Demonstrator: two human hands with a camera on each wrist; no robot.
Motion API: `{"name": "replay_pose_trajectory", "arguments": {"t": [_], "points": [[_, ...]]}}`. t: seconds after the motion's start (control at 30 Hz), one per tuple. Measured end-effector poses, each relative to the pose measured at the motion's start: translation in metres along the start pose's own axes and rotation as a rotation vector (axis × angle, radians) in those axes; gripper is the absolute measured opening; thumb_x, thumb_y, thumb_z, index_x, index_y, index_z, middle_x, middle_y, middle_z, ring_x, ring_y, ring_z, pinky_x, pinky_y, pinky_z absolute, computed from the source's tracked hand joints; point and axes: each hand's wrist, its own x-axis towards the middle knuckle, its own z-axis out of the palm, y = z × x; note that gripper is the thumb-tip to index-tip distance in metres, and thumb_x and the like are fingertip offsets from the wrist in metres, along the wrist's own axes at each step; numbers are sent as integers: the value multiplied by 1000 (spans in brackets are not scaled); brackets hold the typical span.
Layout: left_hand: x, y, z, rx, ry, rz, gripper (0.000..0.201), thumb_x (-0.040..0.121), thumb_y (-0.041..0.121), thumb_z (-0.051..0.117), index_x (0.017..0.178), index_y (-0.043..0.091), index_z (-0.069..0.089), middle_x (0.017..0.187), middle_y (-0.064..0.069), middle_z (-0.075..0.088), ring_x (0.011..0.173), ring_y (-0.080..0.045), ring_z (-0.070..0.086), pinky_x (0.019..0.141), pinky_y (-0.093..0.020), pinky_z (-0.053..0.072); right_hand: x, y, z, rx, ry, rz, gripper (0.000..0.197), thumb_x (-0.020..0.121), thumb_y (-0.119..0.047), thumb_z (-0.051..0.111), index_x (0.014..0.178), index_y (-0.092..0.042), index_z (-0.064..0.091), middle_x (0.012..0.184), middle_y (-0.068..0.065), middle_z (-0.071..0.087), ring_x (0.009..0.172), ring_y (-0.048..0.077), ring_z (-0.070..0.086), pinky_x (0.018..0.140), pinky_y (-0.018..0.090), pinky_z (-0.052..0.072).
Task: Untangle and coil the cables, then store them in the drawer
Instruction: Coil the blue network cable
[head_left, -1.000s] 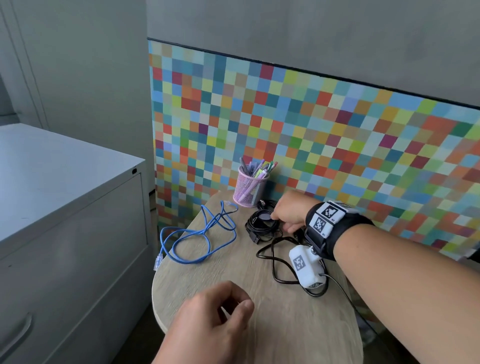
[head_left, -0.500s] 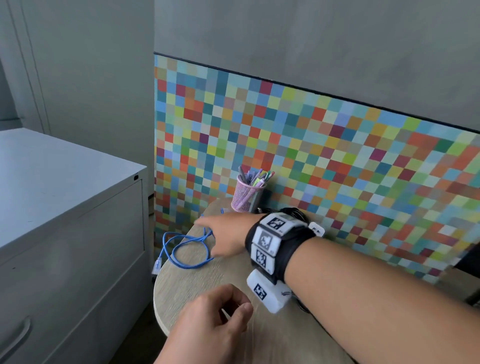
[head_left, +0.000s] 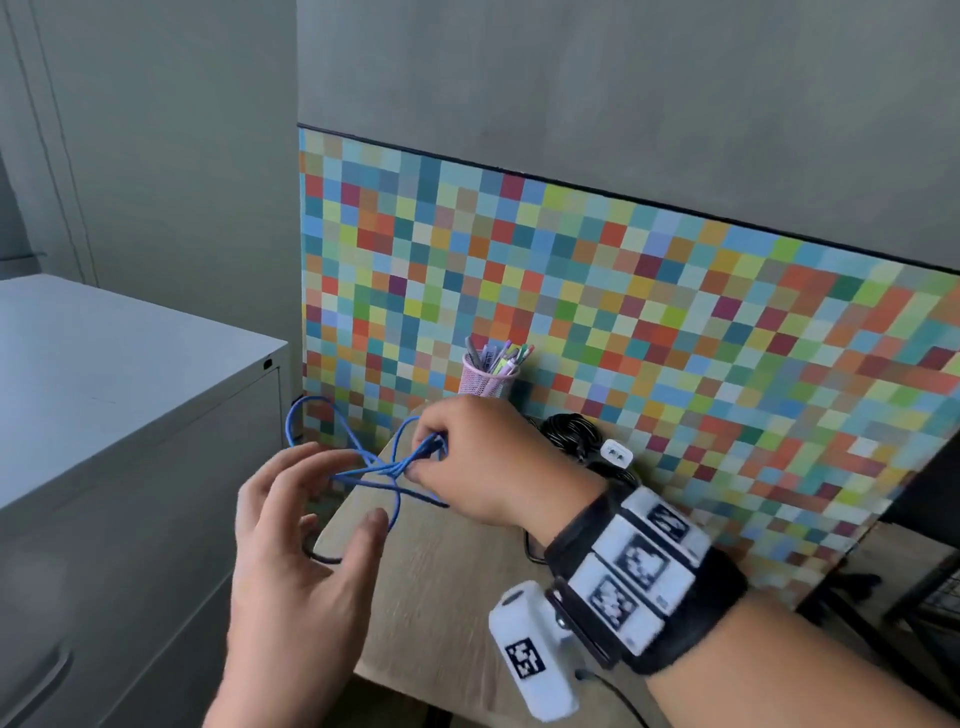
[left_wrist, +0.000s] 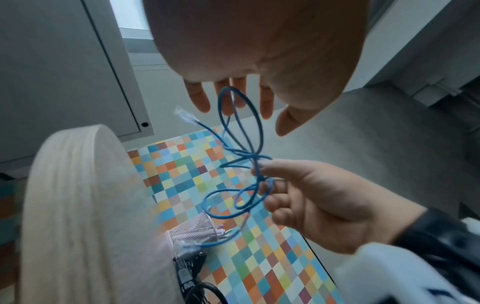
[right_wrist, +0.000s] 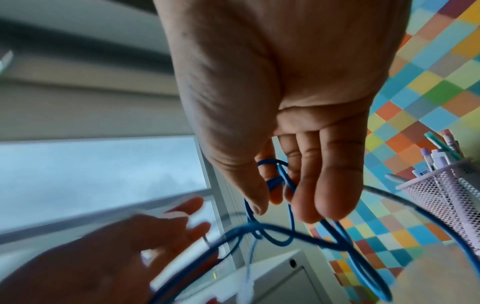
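Bright mosaic tiles back a small round tabletop (head_left: 447, 587), and up goes the blue cable (head_left: 384, 470), lifted clear in tangled loops. Right hand (head_left: 470, 462) has its grip pinching the crossed strands; left hand (head_left: 298, 540) comes in spread, fingers apart, holding nothing. One blue cable, one black cable (head_left: 571, 434) lying bundled by the pen cup (head_left: 485, 382). Early going, I'd say: untangling just starting, nothing stored, cabinet (head_left: 130, 467) drawers shut.
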Motion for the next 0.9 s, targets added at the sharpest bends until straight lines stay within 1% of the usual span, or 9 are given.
{"name": "replay_pose_trajectory", "arguments": {"t": [0.1,0.17,0.27,0.4,0.5,0.63,0.73,0.83,0.9], "points": [[-2,-3,-1,-17,-29,-48,68,83,11,78,121,60,49,148,17,36,128,5,49,101,-29,41,-36,-4,-8,158,38,47,11,93,-33,74,87,-27,68,69,-7,65,70,16,71,70,35,62],[-4,-1,1,-64,-32,-86,79,85,13,77,127,68,38,157,16,28,129,-1,52,101,-29,40,-59,-3,-7,262,76,67,8,93,-34,73,90,-29,67,68,-4,67,69,17,72,70,41,64],[-9,7,8,-201,-98,-178,82,90,13,73,132,70,31,147,24,44,113,-2,65,92,-28,47,-89,7,2,425,134,80,5,95,-33,69,98,-37,67,75,0,72,67,20,72,71,47,63],[-21,5,21,-261,-216,-260,68,94,9,69,138,53,41,113,4,72,91,-15,72,87,-42,56,-121,29,22,569,232,77,29,98,-26,66,108,-52,69,84,5,72,72,26,72,74,53,62],[-33,2,32,-251,-259,-255,54,96,6,64,131,44,52,93,-5,72,85,-26,71,79,-36,55,-139,50,30,619,263,94,38,103,-21,61,114,-56,69,84,-2,73,73,17,74,79,50,62],[-41,12,45,-269,-268,-215,39,99,-1,54,120,32,63,78,-13,65,75,-25,67,72,-32,55,-152,72,29,651,326,84,31,104,-22,58,111,-48,73,84,-4,72,62,15,70,73,46,61],[-42,17,54,-348,-241,-192,37,101,-3,50,114,26,67,74,-7,58,69,-19,60,68,-32,55,-159,81,26,664,357,56,21,100,-27,65,107,-42,77,74,-7,70,56,8,62,62,35,57],[-41,18,63,-397,-189,-144,36,100,-11,45,106,16,68,83,-4,61,73,-19,58,71,-36,56,-163,89,22,631,385,37,19,97,-28,69,102,-42,79,63,-13,67,55,4,60,55,17,47],[-41,20,66,-385,-166,-103,38,100,-15,42,101,14,67,90,-4,65,79,-20,61,78,-39,57,-164,93,19,662,405,38,16,93,-38,66,100,-42,81,65,-13,69,57,5,60,56,19,49]]}}
